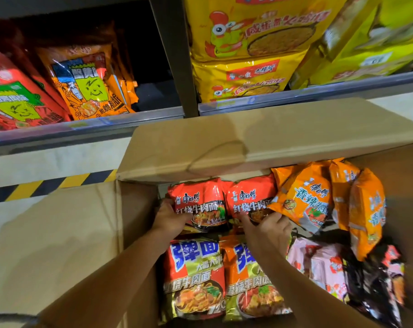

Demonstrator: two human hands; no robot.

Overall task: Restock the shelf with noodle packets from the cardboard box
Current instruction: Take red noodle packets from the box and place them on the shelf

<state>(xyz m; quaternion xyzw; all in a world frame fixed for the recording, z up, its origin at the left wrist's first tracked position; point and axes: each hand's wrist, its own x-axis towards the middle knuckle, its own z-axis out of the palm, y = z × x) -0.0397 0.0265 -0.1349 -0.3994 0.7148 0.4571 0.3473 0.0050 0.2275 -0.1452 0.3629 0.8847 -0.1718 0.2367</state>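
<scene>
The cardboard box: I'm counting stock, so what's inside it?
The cardboard box holds red packets, orange packets, pink packets and a dark packet. Anything underneath is covered.

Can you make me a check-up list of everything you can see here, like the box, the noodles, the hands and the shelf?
Surface: pale floor with a yellow-and-black striped strip under the shelf.
Job's things: open cardboard box holding noodle packets; two red packets side by side at the back, orange packets to their right, two big red-and-gold packets in front.
Clutter: pink packets and dark packets jumbled at the box's right.
Hands: left hand grips the left red packet; right hand holds the lower edge of the second red packet.
Cables: nothing seen.
Surroundings: shelf with red and orange snack bags, a dark gap beside them, and yellow bags to the right.
</scene>
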